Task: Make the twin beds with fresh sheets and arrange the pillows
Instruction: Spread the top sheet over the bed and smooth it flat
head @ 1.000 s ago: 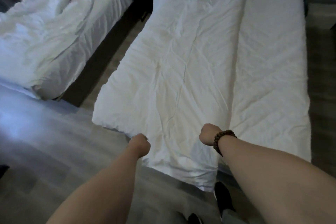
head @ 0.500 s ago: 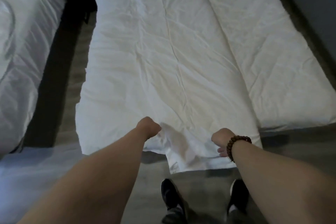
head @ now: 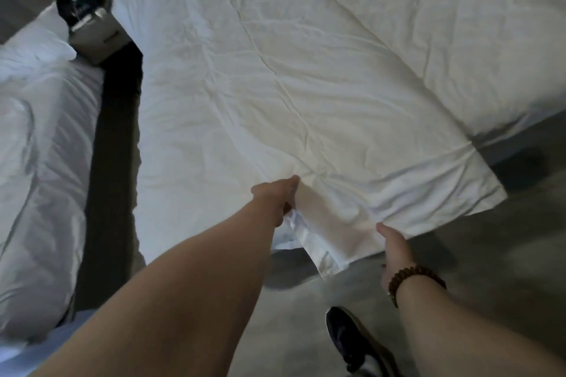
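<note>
Nearest the camera: a dark shoe [head: 352,343] on the grey floor [head: 505,300], below the right forearm. A beaded bracelet [head: 414,277] sits on the right wrist.

The right hand [head: 395,251] grasps the near hem of the white sheet [head: 275,86], thumb on top of the cloth; the fingers underneath are mostly hidden. The left hand [head: 275,199], further in and to the left, is clenched on a bunched fold of the same sheet, thumb up, and the fabric puckers at its grip. Between the two hands a loose flap of the hem hangs off the foot end towards the floor.

The sheet lies lengthwise on the bed [head: 459,49], wrinkled, with one long crease running away from the hands. Its left side drapes over the bed's left edge. Its near right corner sticks out past the foot edge, over the floor. To the right of the sheet a strip of the bed's white surface is uncovered.

Open floor lies at the foot end and to the right of it. To the left a narrow dark aisle [head: 119,131] separates this bed from the second bed [head: 46,177], whose white bedding is rumpled, with a pillow [head: 36,46] at its far end.

Far left, a nightstand [head: 98,40] stands between the bed heads with small items on top, too blurred to identify.
</note>
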A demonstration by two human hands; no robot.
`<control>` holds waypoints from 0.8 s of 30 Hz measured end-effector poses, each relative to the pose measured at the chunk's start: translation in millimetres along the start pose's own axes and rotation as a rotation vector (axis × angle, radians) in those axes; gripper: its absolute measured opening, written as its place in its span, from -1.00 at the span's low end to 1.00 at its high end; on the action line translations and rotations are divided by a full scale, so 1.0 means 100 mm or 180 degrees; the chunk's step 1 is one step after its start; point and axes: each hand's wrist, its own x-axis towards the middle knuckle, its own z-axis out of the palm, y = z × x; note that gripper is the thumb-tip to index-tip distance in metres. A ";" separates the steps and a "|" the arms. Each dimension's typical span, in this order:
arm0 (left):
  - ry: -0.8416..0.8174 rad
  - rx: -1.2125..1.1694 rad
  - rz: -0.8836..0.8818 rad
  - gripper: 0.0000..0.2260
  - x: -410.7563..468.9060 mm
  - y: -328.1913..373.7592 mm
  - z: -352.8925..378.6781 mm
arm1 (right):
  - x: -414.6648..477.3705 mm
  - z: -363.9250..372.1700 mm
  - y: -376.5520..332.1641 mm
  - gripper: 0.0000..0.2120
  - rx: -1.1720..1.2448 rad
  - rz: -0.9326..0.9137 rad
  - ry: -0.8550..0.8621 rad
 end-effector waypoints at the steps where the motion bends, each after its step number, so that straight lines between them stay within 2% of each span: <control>1: -0.0096 -0.0214 -0.0078 -0.31 -0.04 -0.02 0.00 | -0.05 -0.01 0.07 -0.36 0.0111 -0.0090 -0.0136; 3: -0.0409 -0.0602 -0.0132 -0.41 -0.12 -0.05 -0.02 | -0.09 -0.03 0.27 -0.56 0.0290 -0.0142 -0.0331; 5: -0.0737 -0.1016 -0.0289 -0.55 -0.23 -0.10 -0.10 | -0.16 -0.06 0.37 -0.62 0.0542 -0.0260 -0.0319; 7: -0.0745 -0.1166 -0.0364 -0.62 -0.35 -0.14 -0.20 | -0.34 -0.06 0.42 -0.67 0.0600 -0.0400 -0.0224; 10: -0.0433 -0.0494 -0.0085 -0.77 -0.55 -0.18 -0.36 | -0.68 -0.05 0.47 -0.72 0.0779 -0.0421 -0.0233; 12: -0.0126 0.0156 0.0399 -0.77 -0.70 -0.18 -0.49 | -0.87 -0.03 0.54 -0.70 0.0860 -0.0451 -0.0183; 17: 0.0395 0.0703 0.1445 -0.77 -0.95 -0.13 -0.79 | -1.25 0.08 0.68 -0.67 0.0891 -0.0473 -0.0271; 21: 0.0872 0.1126 0.1776 -0.76 -0.95 -0.21 -0.91 | -1.35 0.22 0.86 -0.60 0.0700 -0.0468 -0.0276; 24: 0.1126 0.1429 0.1804 -0.75 -0.77 -0.38 -1.01 | -1.29 0.27 0.96 -0.62 0.0382 -0.0397 -0.0217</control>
